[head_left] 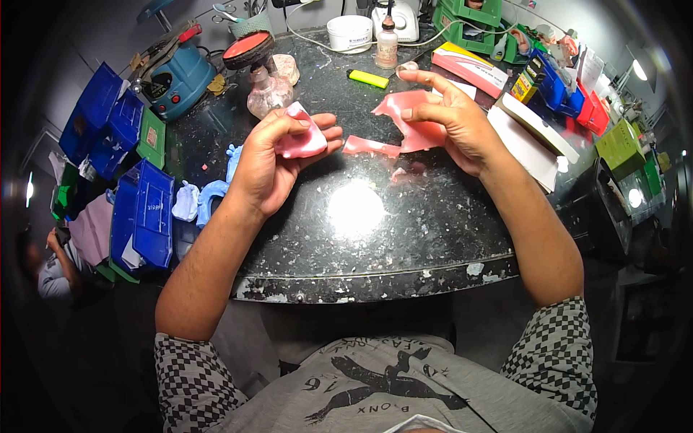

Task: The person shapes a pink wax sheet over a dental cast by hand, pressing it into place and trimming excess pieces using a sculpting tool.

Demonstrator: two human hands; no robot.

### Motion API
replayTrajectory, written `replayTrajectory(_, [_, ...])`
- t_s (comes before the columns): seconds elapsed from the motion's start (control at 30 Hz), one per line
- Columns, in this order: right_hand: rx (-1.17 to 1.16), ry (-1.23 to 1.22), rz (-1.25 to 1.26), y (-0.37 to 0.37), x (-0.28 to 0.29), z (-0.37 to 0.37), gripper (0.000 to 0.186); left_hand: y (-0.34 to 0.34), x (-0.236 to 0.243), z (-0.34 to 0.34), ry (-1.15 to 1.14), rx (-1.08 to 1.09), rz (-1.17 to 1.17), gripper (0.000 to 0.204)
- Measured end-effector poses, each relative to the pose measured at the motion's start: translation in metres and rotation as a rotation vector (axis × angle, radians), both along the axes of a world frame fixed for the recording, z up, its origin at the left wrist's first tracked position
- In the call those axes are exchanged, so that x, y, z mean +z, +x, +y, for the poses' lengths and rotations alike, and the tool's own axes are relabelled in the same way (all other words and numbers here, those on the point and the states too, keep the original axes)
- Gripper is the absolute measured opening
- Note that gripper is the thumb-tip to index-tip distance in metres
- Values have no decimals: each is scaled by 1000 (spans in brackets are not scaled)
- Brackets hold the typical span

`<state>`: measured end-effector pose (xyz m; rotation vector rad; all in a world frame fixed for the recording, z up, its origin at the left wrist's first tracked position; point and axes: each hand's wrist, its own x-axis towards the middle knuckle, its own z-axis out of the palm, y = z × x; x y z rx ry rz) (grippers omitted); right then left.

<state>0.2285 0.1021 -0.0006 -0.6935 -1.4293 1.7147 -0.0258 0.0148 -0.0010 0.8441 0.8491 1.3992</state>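
Observation:
A folded piece of soft pink sheet (304,141) sits in my left hand (276,155), pinched between thumb and fingers, palm turned up. My right hand (463,130) grips a larger, ragged pink sheet (417,132) with its thumb on the front and forefinger raised above it. A narrow pink strip (368,146) lies on the dark speckled worktop (303,245) between my hands, with small pink scraps (401,175) just nearer me. Behind my left hand stands a glass bottle with pinkish tint (267,94).
Blue bins (141,209) and pale blue moulds (186,200) line the left; a co-worker (61,267) is beyond. At the back are a red-topped dish (245,49), white tub (349,32), dropper bottle (386,47) and yellow-green stick (367,78). Boxes (465,68) and a white tray (520,151) line the right.

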Motion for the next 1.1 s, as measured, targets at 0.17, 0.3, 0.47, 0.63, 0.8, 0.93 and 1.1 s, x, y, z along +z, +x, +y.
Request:
replayTrajectory(0.17, [-35, 73, -123, 2, 6, 0, 38, 3, 1, -1, -103, -45, 43, 29])
replayTrajectory(0.3, [-66, 88, -66, -2, 3, -2, 31, 4, 1, -1, -108, -70, 79, 30])
replayTrajectory(0.47, [-193, 368, -216, -2, -6, 3, 22, 3, 1, -2, -45, -36, 234, 34])
replayTrajectory(0.63, [-381, 1150, -671, -2, -16, 0, 32, 8, 2, 1, -70, 27, 165, 34])
replayTrajectory(0.8, [-48, 993, -912, -5, 3, -16, 28, -7, -4, 2, -79, -63, -9, 34])
replayTrajectory(0.93, [124, 833, -819, -2, -2, -9, 22, 5, 0, 0, -40, 33, 92, 31])
replayTrajectory(1.1, [-80, 780, -505, -2, 3, -7, 11, 3, -3, 0, 135, 134, 387, 27])
